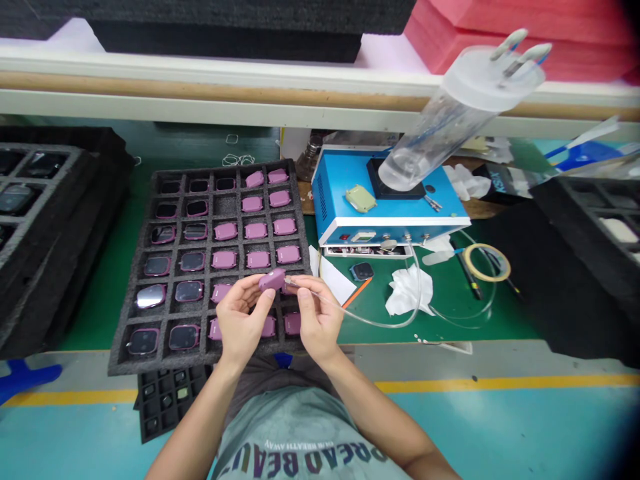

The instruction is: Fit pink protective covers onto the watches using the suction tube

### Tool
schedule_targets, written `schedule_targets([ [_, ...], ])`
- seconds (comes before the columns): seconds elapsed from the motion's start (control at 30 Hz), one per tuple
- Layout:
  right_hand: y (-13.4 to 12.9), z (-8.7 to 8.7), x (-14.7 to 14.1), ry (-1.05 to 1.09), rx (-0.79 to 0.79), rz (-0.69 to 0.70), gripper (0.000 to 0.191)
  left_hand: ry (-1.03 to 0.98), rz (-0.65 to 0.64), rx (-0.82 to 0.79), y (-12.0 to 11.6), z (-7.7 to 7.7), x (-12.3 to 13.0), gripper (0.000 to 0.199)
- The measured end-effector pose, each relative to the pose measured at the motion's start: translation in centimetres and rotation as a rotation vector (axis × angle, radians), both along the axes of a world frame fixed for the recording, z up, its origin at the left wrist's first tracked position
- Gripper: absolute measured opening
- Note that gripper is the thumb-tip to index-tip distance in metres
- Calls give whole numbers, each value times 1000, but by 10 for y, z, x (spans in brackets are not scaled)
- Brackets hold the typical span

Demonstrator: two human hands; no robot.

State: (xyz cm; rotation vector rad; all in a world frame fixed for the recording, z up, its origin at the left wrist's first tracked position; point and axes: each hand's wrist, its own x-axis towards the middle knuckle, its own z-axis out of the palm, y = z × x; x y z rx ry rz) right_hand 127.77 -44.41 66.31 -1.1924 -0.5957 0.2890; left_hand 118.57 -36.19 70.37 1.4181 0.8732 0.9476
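Between my two hands is a purple watch case (273, 280), held above the front part of a grey foam tray (215, 217). My left hand (245, 320) grips the case between thumb and fingers. Close to its right side, my right hand (317, 317) pinches the end of a clear thin tube (373, 324), whose tip meets or nearly meets the case. That tube loops back to a blue box-shaped machine (340, 180). In the tray's compartments lie several purple watch cases, those at the left with dark screens upward, those at the right with their purple sides upward.
On the machine stand a tall clear cylinder (430, 127) and a pale green watch case (361, 199). Right of my hands lie a dark watch case (361, 271), crumpled white tissue (407, 291) and a tape roll (487, 263). Foam tray stacks (75, 220) flank the bench; a shelf (200, 100) spans behind.
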Motion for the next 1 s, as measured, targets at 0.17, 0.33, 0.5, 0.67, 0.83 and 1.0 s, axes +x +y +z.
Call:
schedule_targets([
  [0.17,0,0,0,-1,0,3,17,24,8,-2,0,1,1,33],
  [0.33,0,-1,0,-4,2,5,17,23,16,-10,-1,3,1,33],
  [0.5,0,0,0,-12,-8,-6,17,8,8,-7,0,2,1,32],
  [0.67,0,0,0,-18,-23,-7,18,16,6,-4,-1,2,1,32],
  [0.83,0,0,0,-16,-12,-5,18,14,7,-5,0,2,1,32],
  [1.0,0,-1,0,-16,-18,-7,18,13,14,-10,0,2,2,32],
])
